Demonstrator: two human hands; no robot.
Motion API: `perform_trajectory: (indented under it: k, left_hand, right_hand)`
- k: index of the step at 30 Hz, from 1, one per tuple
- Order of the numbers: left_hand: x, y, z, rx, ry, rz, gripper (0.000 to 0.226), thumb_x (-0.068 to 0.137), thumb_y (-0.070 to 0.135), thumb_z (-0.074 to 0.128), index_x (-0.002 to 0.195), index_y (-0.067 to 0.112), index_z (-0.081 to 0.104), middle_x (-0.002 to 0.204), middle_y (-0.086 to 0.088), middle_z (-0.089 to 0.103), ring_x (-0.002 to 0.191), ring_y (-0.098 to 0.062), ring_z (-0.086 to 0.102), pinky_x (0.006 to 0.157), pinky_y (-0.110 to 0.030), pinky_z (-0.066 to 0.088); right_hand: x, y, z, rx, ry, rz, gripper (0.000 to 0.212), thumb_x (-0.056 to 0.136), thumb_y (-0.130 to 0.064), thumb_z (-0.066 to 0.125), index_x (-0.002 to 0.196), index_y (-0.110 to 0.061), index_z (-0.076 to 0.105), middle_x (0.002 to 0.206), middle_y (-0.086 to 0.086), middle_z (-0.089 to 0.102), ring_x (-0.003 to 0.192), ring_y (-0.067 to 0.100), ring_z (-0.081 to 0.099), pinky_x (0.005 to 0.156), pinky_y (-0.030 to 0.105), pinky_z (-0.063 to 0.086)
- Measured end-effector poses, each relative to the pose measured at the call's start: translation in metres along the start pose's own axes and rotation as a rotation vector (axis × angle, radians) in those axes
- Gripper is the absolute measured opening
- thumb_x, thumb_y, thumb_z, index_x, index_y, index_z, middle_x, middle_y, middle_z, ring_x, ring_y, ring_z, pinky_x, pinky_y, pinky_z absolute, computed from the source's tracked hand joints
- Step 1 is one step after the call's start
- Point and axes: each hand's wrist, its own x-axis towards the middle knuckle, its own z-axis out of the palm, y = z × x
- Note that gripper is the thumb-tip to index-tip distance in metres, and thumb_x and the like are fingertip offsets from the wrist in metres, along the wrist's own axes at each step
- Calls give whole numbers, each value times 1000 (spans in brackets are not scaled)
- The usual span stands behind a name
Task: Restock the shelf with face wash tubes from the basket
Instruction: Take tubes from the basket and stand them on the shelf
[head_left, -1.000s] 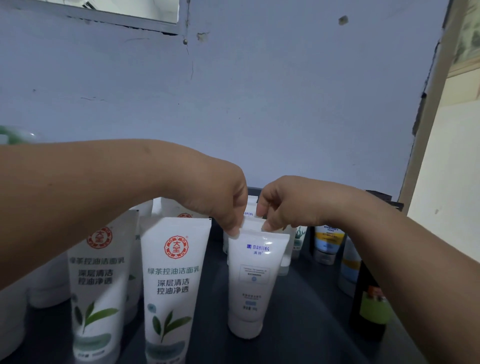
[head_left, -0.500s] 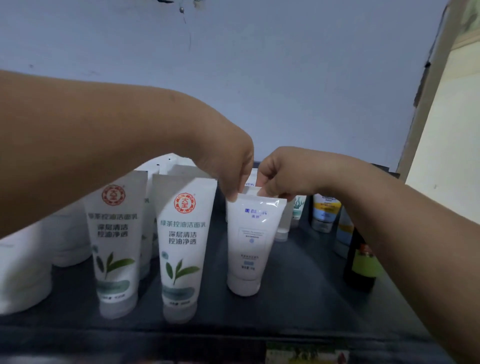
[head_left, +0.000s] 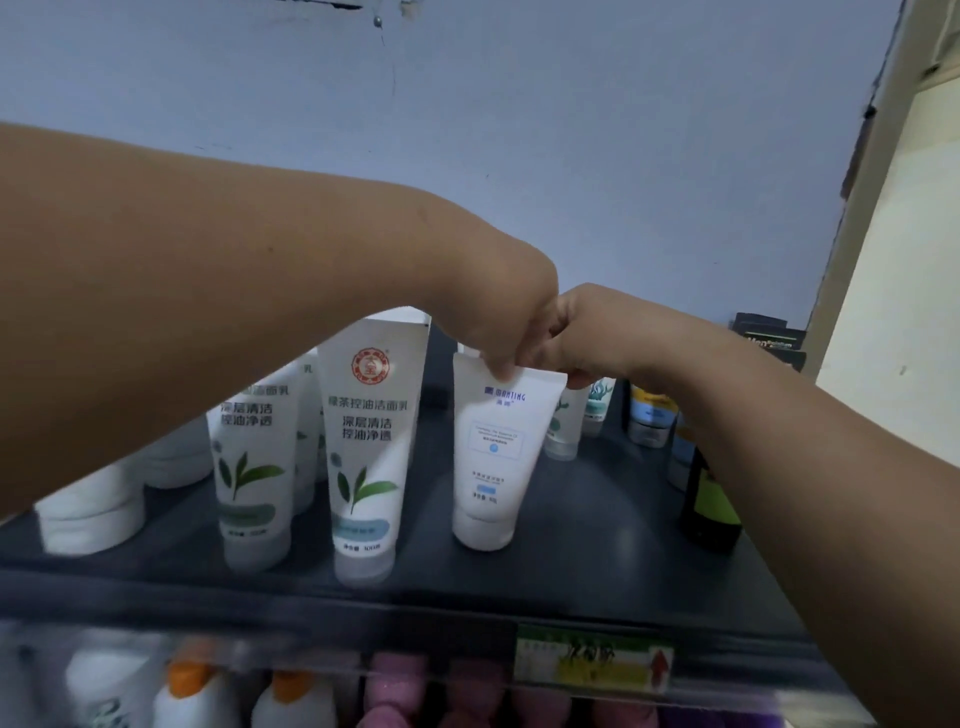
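Head view: we see left hand (head_left: 511, 332) and right hand (head_left: 589, 338) pinching the top of the upright white tube (head_left: 493, 457), right of the green-leaf tube (head_left: 371, 441).

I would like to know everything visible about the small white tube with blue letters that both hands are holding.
The white tube looks like soft, slightly glossy plastic, with blue lettering near the top, a pale framed label and a wide white cap below. It stands on its cap on the dark shelf, right of a taller green-leaf tube. The left hand and right hand pinch its flat top edge.
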Motion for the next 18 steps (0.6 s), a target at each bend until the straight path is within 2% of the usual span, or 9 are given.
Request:
perform_trajectory:
  k: [3, 5, 7, 10, 12, 14, 16, 18]
  left_hand:
    - [-6, 4, -2, -12, 8, -33, 7, 85, 31, 67, 83, 29, 60, 75, 10, 56, 62, -4, 47, 63, -24, 39]
    - [-10, 7, -3, -36, -15, -78, 11, 84, 32, 67, 78, 28, 60, 74, 10, 57, 67, -7, 51, 68, -25, 41]
    - [-15, 11, -5, -60, -36, -109, 20, 85, 31, 67, 68, 30, 55, 71, 13, 55, 67, -4, 49, 62, -21, 38]
    - [-23, 18, -8, -58, -34, -152, 23, 85, 31, 67, 66, 32, 54, 67, 15, 52, 68, -3, 45, 60, -20, 35]
    - [-28, 23, -10, -38, -42, -175, 24, 85, 30, 67, 65, 32, 54, 66, 15, 52, 73, -5, 47, 77, -27, 43]
    - [-32, 28, -12, -19, -50, -192, 25, 84, 30, 68, 64, 32, 54, 67, 16, 53, 75, -6, 49, 96, -36, 42]
    - [-34, 30, -12, -11, -58, -212, 23, 84, 31, 68, 65, 33, 55, 69, 15, 55, 86, -11, 54, 100, -40, 41]
    - [-35, 30, -13, -12, -69, -227, 20, 83, 32, 69, 67, 33, 56, 71, 14, 58, 94, -15, 57, 99, -40, 42]
  right_hand:
    - [-2, 4, 0, 17, 1, -33, 26, 82, -11, 72, 94, 11, 63, 57, -1, 55, 42, 3, 51, 46, 15, 43]
    - [-4, 5, 0, 36, -22, -53, 18, 83, -12, 73, 79, 3, 64, 53, -2, 53, 39, 3, 47, 45, 16, 41]
    - [-7, 6, -2, 27, -26, -78, 24, 82, -15, 75, 66, -10, 57, 52, -4, 53, 41, 4, 47, 47, 18, 40]
    - [-9, 6, -2, 18, -17, -111, 22, 84, -14, 73, 68, -13, 57, 60, 1, 56, 45, 6, 50, 48, 17, 45]
    - [-11, 6, -2, 5, -10, -128, 24, 85, -12, 72, 67, -13, 56, 58, 0, 55, 40, 3, 50, 44, 14, 43]
    - [-13, 6, -3, -8, -7, -144, 25, 85, -12, 72, 66, -13, 55, 56, 0, 55, 37, 2, 49, 40, 12, 41]
    - [-13, 6, -3, 1, -3, -156, 25, 85, -12, 72, 65, -13, 55, 57, 0, 55, 41, 5, 51, 41, 13, 43]
    - [-12, 7, -2, 20, -9, -166, 23, 84, -12, 73, 67, -13, 57, 62, 3, 59, 51, 11, 57, 50, 18, 52]
